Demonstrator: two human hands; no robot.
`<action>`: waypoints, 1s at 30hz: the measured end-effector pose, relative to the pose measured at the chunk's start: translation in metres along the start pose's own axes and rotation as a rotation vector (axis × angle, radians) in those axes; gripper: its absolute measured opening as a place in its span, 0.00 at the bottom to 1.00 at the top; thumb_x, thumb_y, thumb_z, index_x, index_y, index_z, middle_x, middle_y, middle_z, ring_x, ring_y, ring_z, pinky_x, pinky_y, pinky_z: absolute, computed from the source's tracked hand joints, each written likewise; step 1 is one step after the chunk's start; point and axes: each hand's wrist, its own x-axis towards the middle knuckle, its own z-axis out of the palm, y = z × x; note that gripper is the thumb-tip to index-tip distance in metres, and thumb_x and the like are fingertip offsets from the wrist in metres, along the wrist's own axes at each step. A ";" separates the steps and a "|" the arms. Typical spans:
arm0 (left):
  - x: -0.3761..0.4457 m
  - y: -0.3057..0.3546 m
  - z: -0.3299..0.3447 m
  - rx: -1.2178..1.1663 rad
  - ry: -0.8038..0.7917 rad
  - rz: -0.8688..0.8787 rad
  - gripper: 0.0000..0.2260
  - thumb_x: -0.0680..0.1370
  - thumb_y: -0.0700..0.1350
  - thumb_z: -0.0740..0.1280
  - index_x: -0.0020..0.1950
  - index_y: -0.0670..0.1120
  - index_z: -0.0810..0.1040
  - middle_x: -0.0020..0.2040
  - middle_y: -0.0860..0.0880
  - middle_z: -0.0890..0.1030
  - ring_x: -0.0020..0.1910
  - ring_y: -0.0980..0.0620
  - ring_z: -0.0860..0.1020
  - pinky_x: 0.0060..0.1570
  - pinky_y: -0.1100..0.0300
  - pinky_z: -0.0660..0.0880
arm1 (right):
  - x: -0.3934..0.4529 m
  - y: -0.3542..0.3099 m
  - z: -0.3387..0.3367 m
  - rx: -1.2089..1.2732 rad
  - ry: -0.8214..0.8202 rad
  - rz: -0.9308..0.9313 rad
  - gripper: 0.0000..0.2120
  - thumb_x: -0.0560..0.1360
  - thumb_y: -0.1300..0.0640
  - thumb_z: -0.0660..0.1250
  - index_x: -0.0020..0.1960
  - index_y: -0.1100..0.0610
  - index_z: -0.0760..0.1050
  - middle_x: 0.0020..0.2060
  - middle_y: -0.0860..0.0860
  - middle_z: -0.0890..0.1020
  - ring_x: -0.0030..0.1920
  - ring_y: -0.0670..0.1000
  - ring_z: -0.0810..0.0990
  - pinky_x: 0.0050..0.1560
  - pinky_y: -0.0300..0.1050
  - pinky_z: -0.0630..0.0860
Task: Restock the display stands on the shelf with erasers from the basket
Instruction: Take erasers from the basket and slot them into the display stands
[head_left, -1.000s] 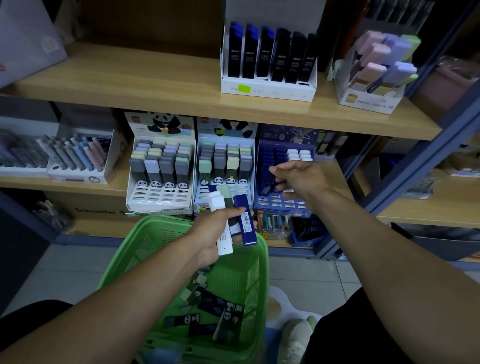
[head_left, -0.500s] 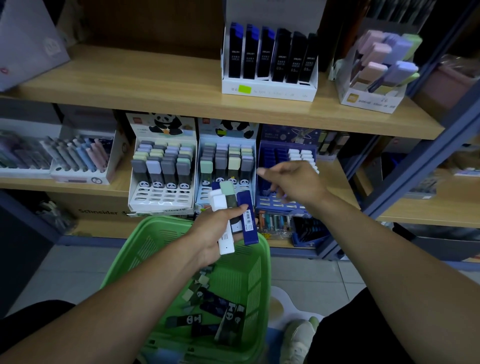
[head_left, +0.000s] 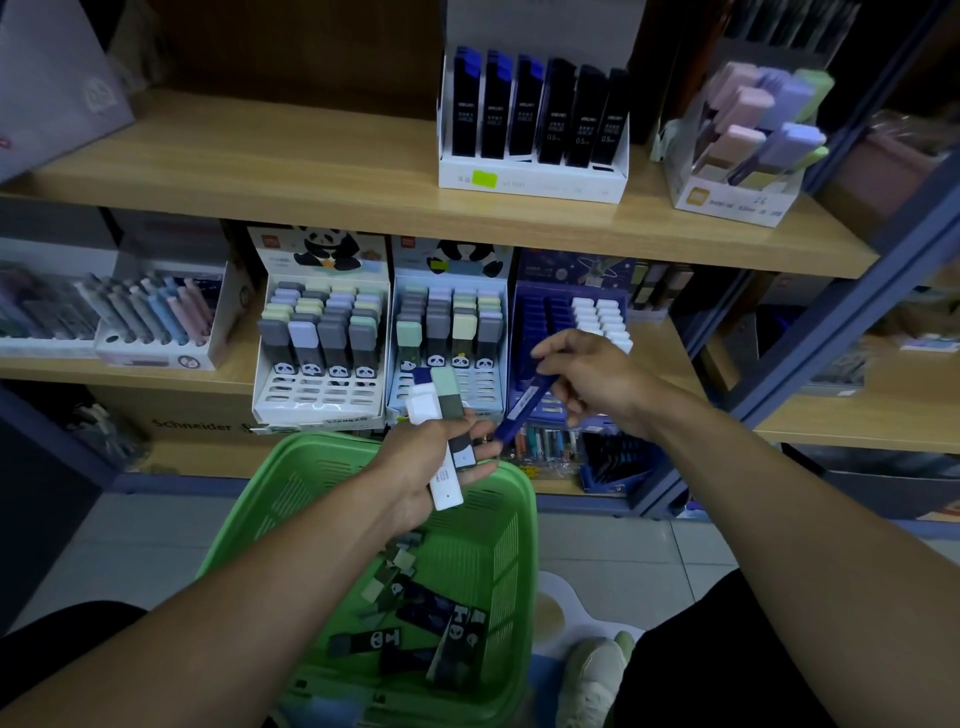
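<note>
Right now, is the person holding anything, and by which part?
Yes. The right hand pinches a blue eraser near its upper end. The left hand grips a white eraser and a green-tipped eraser around their lower halves.

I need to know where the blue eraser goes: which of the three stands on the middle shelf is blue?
The rightmost stand, navy with white erasers; the other two are white panda stands.

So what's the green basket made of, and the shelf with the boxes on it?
The green basket looks like moulded plastic: one even, bright colour, rows of slotted vents in its walls, a smooth rolled rim. The shelf looks like wood or a wood-look laminate: pale tan with streaky grain, matte finish. Which of the two, I cannot tell.
</note>
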 end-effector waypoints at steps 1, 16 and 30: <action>-0.001 0.000 0.000 0.011 -0.005 0.000 0.08 0.82 0.38 0.65 0.59 0.39 0.78 0.46 0.44 0.86 0.40 0.47 0.86 0.36 0.54 0.84 | 0.000 0.002 -0.005 0.019 0.024 0.002 0.04 0.82 0.59 0.63 0.56 0.56 0.75 0.28 0.52 0.74 0.24 0.47 0.70 0.29 0.44 0.76; -0.008 0.005 0.004 -0.018 -0.007 -0.082 0.10 0.80 0.43 0.68 0.60 0.44 0.79 0.53 0.42 0.86 0.41 0.48 0.84 0.29 0.62 0.78 | -0.004 0.011 -0.032 0.167 0.021 0.075 0.10 0.84 0.52 0.61 0.63 0.54 0.70 0.55 0.54 0.84 0.50 0.58 0.85 0.54 0.58 0.82; -0.010 0.004 0.006 -0.032 -0.084 -0.098 0.10 0.80 0.42 0.63 0.59 0.42 0.78 0.42 0.44 0.83 0.32 0.49 0.78 0.22 0.65 0.70 | 0.000 0.007 -0.020 0.097 0.301 -0.026 0.12 0.77 0.54 0.73 0.57 0.60 0.80 0.44 0.53 0.84 0.40 0.55 0.83 0.49 0.57 0.83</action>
